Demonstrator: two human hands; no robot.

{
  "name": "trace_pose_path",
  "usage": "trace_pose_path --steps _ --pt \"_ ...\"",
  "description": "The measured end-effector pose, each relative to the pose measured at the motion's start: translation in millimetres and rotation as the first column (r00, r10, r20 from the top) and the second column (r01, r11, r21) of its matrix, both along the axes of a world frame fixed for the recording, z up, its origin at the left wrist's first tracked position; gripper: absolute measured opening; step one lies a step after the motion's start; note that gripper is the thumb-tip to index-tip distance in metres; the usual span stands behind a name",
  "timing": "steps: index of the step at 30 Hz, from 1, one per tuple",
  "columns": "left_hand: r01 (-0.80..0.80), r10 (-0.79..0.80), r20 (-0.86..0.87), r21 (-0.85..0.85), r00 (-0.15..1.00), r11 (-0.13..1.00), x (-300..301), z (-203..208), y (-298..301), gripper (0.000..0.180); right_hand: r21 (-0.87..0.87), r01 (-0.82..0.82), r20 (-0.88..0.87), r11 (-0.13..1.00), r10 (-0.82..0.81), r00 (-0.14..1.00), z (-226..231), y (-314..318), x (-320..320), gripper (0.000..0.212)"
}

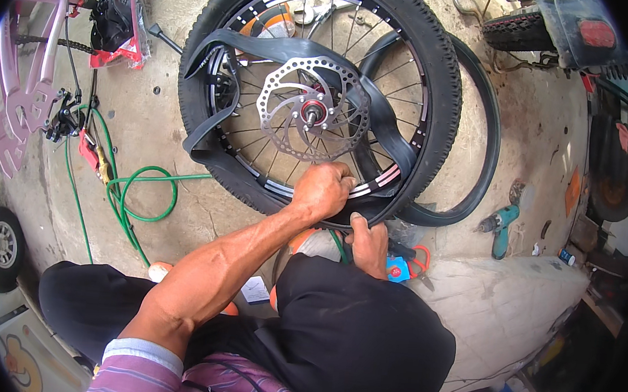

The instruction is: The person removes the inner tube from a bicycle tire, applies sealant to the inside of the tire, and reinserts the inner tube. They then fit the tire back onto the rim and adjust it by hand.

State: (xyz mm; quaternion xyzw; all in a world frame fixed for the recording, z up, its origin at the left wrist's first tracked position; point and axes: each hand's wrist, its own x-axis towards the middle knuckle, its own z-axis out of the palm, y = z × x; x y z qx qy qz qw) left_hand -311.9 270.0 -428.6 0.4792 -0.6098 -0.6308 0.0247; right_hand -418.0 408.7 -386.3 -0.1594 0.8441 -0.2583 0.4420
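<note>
A bicycle wheel [388,174] with a dark-and-silver rim and a perforated disc brake rotor [270,101] lies tilted before me. Its knobbly black tyre [442,125] surrounds the rim. A limp black inner tube [283,48] drapes over the spokes and rim, hanging loose on the left and running down the right side toward my hands. My left hand [323,191] is closed in a fist at the rim's near edge; what its fingers hold is hidden. Just right of it, my right hand [368,245] grips the tyre's near edge, thumb on top.
Another black tyre or tube ring [490,137] lies under the wheel's right side. A teal power drill [505,229] and red-handled scissors [420,261] are to the right. A green hose [131,212] coils left, near a pink bicycle frame [25,93]. Plastic-wrapped black parts [115,18] lie beyond.
</note>
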Motion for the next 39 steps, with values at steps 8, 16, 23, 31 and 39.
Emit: trace_pose_path --steps 8,16,23,31,39 --pt "0.144 -0.144 -0.151 -0.013 0.978 0.990 45.9 42.1 -32.4 0.027 0.088 -0.011 0.084 0.996 0.004 0.996 15.6 -11.5 -9.0 0.065" --pt "0.362 -0.411 0.122 -0.730 0.904 0.580 147.3 57.9 -42.1 0.021 -0.267 -0.468 -0.197 0.842 0.428 0.882 66.7 2.6 1.4 0.025" --pt "0.332 -0.364 0.147 -0.788 0.920 0.519 158.2 49.0 -27.9 0.014 -0.169 -0.963 -0.722 0.209 0.639 0.265 60.1 -59.9 28.4 0.063" --pt "0.500 -0.227 0.446 -0.767 0.866 0.402 181.3 70.2 -33.1 0.008 -0.002 -0.984 -0.591 0.177 0.794 0.144 17.1 -56.8 31.7 0.058" --pt "0.464 -0.341 0.339 -0.782 0.877 0.415 183.9 65.7 -40.6 0.045 -0.032 -0.996 -0.638 0.083 0.765 0.084 40.9 -63.2 16.3 0.051"
